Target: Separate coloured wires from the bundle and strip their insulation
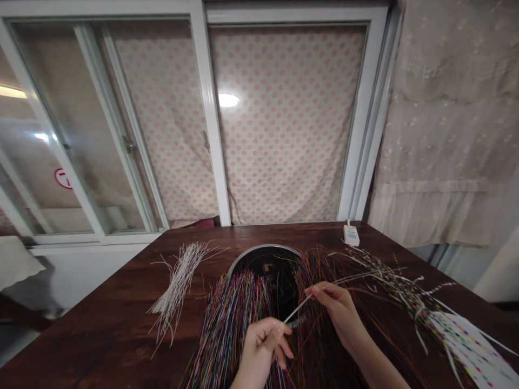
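A thin white cord (298, 310) is stretched between my two hands above the dark table. My left hand (265, 343) pinches its lower end between thumb and forefinger, the other fingers loosely curled. Higher and to the right, my right hand (330, 302) pinches the cord's other part, and pale strands trail rightward past the fingertips. Under and beside my left hand lies a thick bundle of multicoloured cords (233, 319). Reddish-brown strands (314, 270) spread around my right hand. Behind both hands is a round black tray (265, 258) with a silvery rim.
A bunch of white cords (180, 286) lies at the left of the dark wooden table (121, 319). Dotted strips (399, 289) and a dotted white sheet (472, 346) lie at the right. A small white device (351, 235) sits near the back edge, before the curtained window (284, 124).
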Motion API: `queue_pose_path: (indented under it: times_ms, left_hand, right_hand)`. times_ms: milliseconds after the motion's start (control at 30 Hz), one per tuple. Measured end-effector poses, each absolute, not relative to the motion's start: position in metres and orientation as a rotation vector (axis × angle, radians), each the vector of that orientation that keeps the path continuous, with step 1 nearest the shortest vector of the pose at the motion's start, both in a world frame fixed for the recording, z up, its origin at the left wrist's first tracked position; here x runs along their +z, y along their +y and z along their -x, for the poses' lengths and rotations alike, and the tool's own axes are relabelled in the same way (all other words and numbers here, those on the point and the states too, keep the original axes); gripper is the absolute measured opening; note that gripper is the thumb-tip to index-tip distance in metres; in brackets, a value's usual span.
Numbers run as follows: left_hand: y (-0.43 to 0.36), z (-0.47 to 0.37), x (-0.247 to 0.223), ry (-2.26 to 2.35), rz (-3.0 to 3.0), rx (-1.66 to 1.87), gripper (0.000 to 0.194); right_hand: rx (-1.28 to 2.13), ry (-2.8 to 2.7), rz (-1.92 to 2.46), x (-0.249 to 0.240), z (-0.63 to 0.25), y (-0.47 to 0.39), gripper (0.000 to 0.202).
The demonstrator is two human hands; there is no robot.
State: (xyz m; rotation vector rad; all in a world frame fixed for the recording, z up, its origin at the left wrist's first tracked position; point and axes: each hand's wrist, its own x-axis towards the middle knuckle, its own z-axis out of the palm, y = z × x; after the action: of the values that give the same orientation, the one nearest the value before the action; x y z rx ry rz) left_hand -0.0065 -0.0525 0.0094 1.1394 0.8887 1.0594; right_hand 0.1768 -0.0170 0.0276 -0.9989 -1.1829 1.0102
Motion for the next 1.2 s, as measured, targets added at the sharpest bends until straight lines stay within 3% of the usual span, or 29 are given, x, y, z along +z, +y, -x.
queue_pose_path:
  times_ms: [1200]
  left_hand:
    - [-0.027, 0.059, 0.049, 1.013, -1.371, 1.041, 0.026]
  right_hand:
    - [0.933, -0.996, 0.906, 0.044, -0.258, -0.005, 0.014]
